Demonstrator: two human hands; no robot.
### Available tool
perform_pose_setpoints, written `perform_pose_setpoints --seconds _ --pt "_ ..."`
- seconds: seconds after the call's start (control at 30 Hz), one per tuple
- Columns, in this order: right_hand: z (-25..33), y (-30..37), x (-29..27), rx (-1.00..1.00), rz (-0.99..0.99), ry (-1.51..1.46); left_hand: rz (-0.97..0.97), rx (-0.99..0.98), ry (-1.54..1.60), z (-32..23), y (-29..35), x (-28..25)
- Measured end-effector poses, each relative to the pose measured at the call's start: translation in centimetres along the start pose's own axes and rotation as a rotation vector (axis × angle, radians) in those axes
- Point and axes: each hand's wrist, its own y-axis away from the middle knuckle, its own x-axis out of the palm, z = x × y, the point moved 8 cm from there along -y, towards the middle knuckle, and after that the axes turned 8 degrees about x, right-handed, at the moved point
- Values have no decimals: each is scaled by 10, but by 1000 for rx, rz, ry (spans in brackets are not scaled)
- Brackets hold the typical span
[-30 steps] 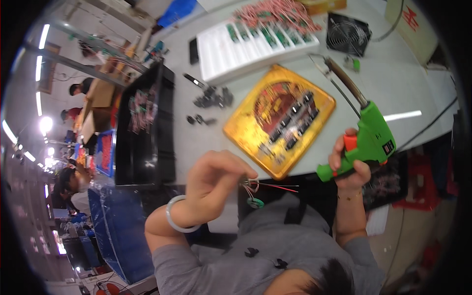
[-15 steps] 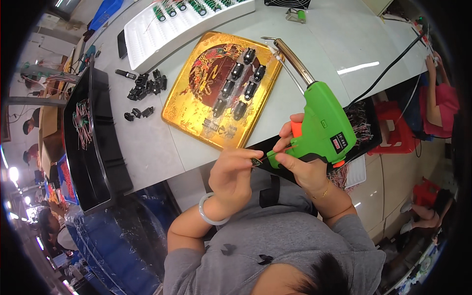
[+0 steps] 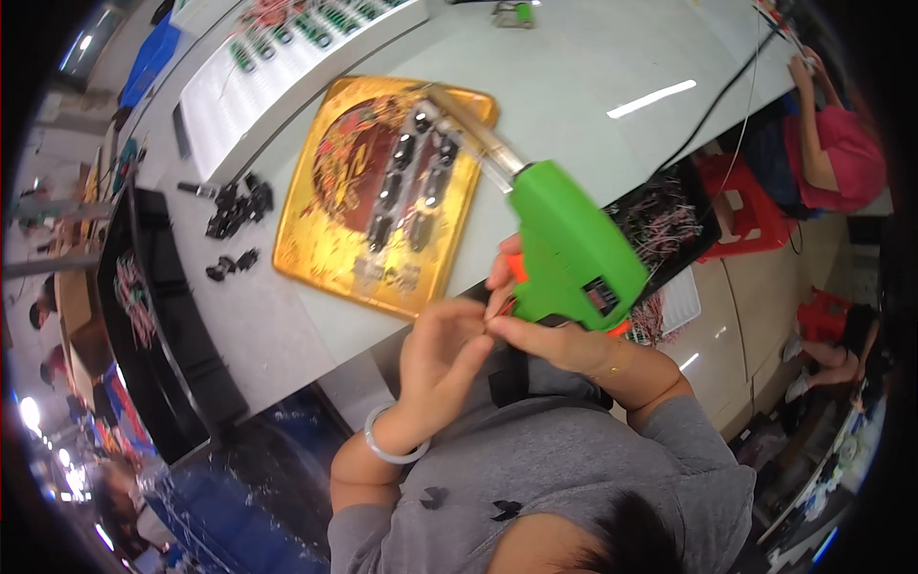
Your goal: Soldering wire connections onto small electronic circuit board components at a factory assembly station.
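My right hand [image 3: 550, 340] is closed round the grip of a green soldering gun [image 3: 574, 239], whose metal tip points up and left over a gold tin lid [image 3: 296, 244]. Thin reddish wires [image 3: 508, 306] show between that hand's thumb and fingers. My left hand [image 3: 440, 359] meets the right fingertips with its thumb and forefinger bent together; what they pinch is hidden and blurred. On the lid, small black housings [image 3: 392, 191] stand in two rows, partly behind the gun's barrel.
Loose black parts [image 3: 234, 206] lie left of the lid. Beyond is a white foam tray [image 3: 210, 115] with green coils. Black bins of wires flank the table, one left [image 3: 177, 330], one right [image 3: 708, 215]. The gun's black cord [image 3: 712, 124] trails right, towards a person in pink [image 3: 837, 158].
The view has shifted, so the table things appear farther left. My hands have come together, and the small dark green board at my left fingertips no longer shows. The soldering gun stays in my right hand.
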Motion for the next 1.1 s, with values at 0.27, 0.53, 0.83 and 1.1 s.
perform_pose_setpoints --seconds 0.27,0.53,0.83,1.1 --pt "2 -1 21 -144 41 18 -61 -36 -265 -15 18 -55" --pt "-4 -5 -22 -20 -198 -125 -46 -33 -677 -83 0 -96" --pt "-11 -32 -17 205 -98 -38 60 -59 -774 -69 -19 -121" --pt "2 -18 -59 30 -161 4 -1 -107 -735 -38 -54 -83"
